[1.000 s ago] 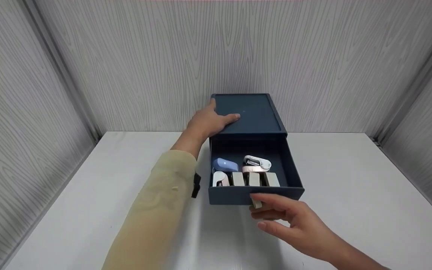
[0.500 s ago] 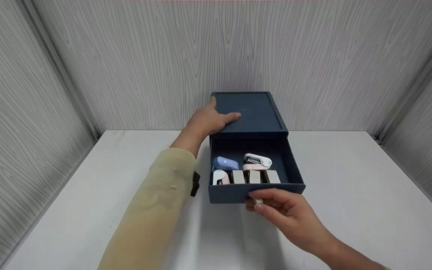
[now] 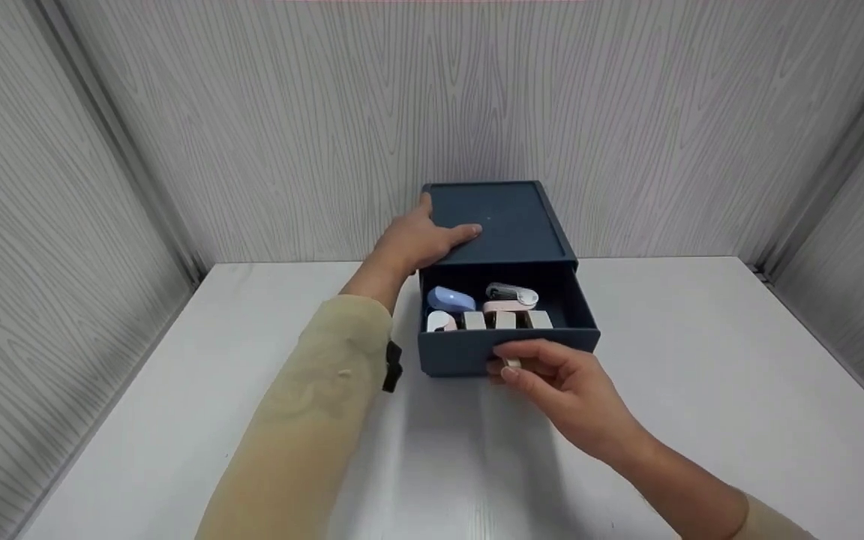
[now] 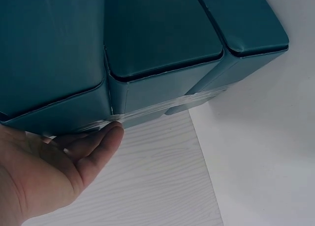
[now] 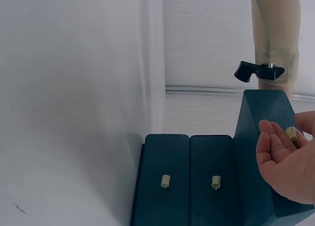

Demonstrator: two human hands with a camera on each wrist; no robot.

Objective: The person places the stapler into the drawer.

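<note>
A dark blue drawer box [image 3: 503, 221] stands at the back middle of the white table [image 3: 702, 375]. Its drawer [image 3: 454, 352] is partly pulled out. Inside lie a light blue stapler [image 3: 451, 298], a white and pink stapler [image 3: 511, 295] and a row of small beige boxes [image 3: 505, 320]. My left hand [image 3: 421, 240] rests on the box's top left edge with its fingers laid flat; the left wrist view shows this left hand [image 4: 59, 167] against the box [image 4: 157, 39]. My right hand [image 3: 511, 364] pinches the small beige pull tab [image 5: 291, 133] on the drawer front.
Grey wood-grain walls [image 3: 289, 112] close in the table at the back and on both sides. A black clip [image 3: 392, 367] sits on my left sleeve. Bare tabletop lies to the left and right of the box.
My right hand closed on the pull tab and the drawer has slid back into the box by about a third. My left hand stayed on the box top.
</note>
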